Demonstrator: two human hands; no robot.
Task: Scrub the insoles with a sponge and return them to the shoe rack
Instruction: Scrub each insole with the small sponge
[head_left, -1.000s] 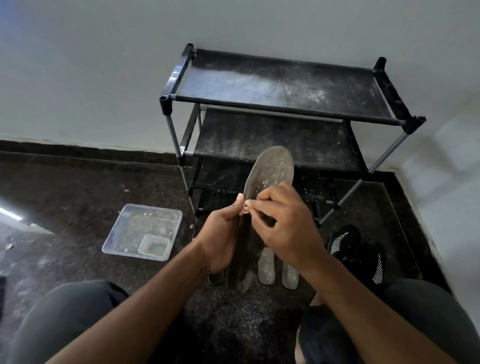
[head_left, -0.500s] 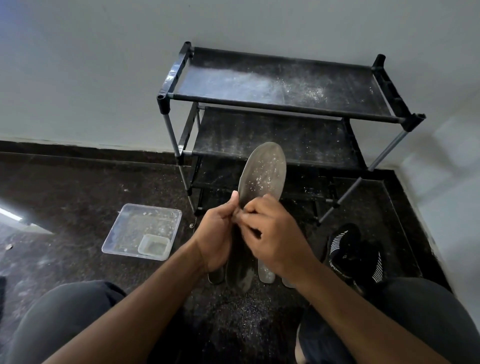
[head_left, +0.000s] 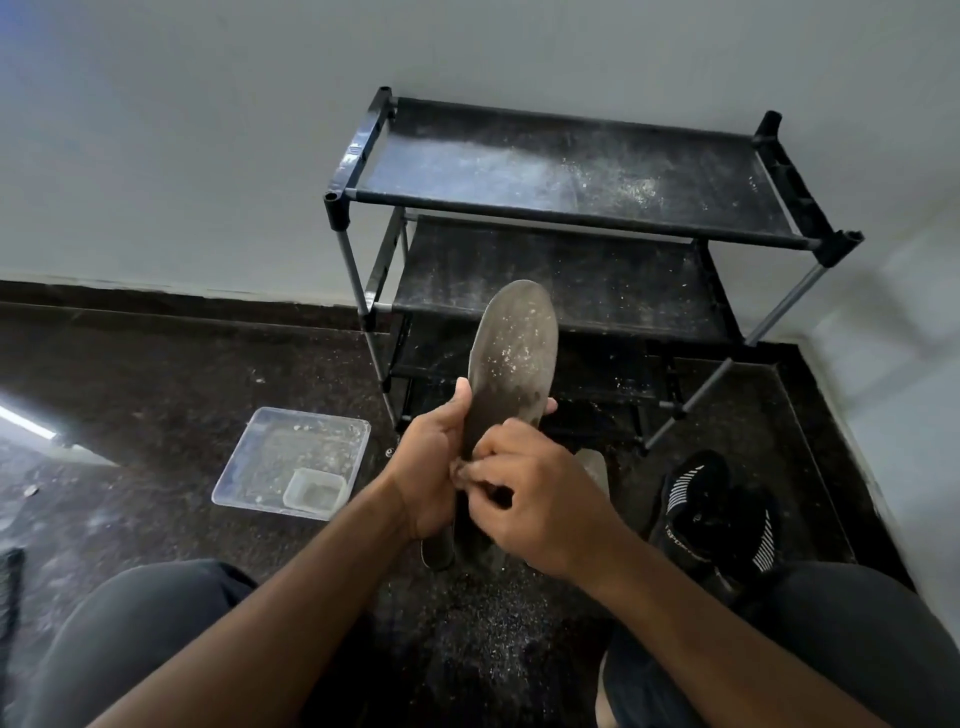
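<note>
Left hand (head_left: 428, 467) grips the insole (head_left: 511, 364) upright, in front of the shoe rack (head_left: 571, 208). Right hand (head_left: 540, 504) fingers pinch something small against its lower half; can't tell what.

The right hand (head_left: 540, 499) covers the middle of the insole (head_left: 511, 358), and whatever its fingers pinch there is too small to make out. Insoles on the floor (head_left: 439, 551) peek out only in slivers under both hands. The black shoe (head_left: 719, 514) runs behind the right knee. The rack's lowest shelf (head_left: 597, 384) sits half-hidden.
</note>
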